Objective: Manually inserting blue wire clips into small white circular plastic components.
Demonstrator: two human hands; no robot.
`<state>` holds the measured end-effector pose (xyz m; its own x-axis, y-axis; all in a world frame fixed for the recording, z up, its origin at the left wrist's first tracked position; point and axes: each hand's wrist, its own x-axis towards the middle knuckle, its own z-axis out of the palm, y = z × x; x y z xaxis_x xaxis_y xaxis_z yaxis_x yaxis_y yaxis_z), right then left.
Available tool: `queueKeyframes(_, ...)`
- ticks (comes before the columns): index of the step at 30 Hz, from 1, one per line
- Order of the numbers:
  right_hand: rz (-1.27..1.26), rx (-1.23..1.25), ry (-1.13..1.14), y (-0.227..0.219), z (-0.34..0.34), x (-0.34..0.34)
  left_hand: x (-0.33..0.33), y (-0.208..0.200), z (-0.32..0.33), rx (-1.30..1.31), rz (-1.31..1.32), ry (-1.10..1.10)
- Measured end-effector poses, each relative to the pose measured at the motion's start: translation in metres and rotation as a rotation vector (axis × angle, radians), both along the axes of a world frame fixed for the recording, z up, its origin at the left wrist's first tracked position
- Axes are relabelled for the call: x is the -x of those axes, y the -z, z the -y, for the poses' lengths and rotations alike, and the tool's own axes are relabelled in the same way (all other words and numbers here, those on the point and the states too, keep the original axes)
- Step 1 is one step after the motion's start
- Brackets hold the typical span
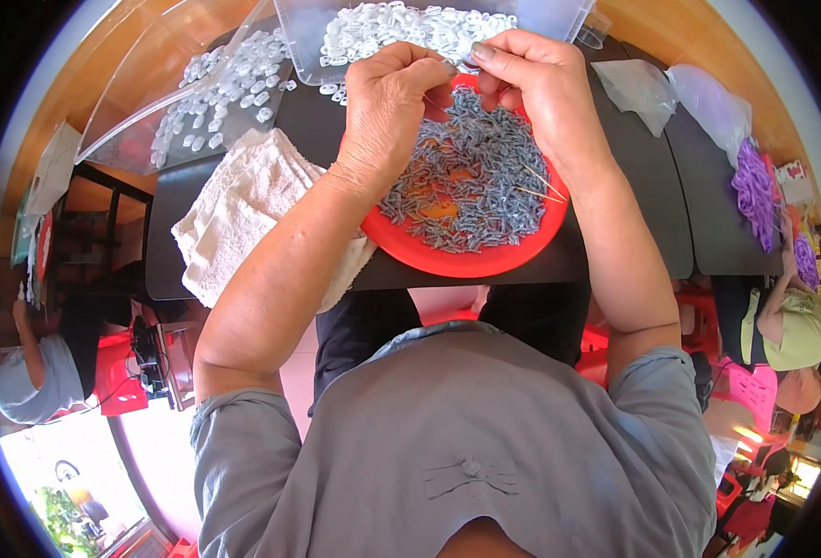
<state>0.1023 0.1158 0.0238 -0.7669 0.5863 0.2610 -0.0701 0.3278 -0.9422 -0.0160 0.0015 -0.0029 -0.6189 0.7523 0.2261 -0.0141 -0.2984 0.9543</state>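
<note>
Above the far rim of a red round tray (pixel 466 267), both hands are raised with their fingertips a short gap apart. My left hand (pixel 387 107) is closed in a pinch, its thumb against the fingers. My right hand (pixel 545 93) pinches too, with fingers curled under the thumb. Whatever sits between the fingertips is too small to make out against the white pieces behind. Many small grey, slim pieces (pixel 485 177) are heaped in the tray. Thin light sticks (pixel 542 193) lie on the heap's right side.
A clear bin (pixel 303 65) of small white oval pieces (pixel 382 33) stands beyond my hands. More white pieces (pixel 215 112) lie by a clear lid at left. A cream towel (pixel 247 209) rests beside my left forearm. Plastic bags (pixel 634 88) lie right; people sit at both sides.
</note>
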Motion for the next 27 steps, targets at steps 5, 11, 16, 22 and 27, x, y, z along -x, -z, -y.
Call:
queueKeyframes(5,0.009,-0.006,-0.009,0.006,0.004,0.004,0.000,0.000,0.001,-0.003,0.013,-0.004)
queueKeyframes(11,0.022,0.082,-0.055,-0.001,-0.009,-0.001,0.000,-0.004,-0.002,-0.045,0.068,0.097)
queueKeyframes(16,0.002,0.185,-0.197,-0.004,-0.014,-0.005,0.000,-0.004,-0.002,-0.150,0.042,0.162)
queueKeyframes(22,0.103,0.185,-0.352,-0.008,-0.022,-0.008,-0.001,-0.010,0.004,-0.061,-0.165,0.101)
queueKeyframes(27,0.083,0.196,-0.380,-0.007,-0.021,-0.008,-0.005,-0.010,0.007,-0.085,-0.215,0.065)
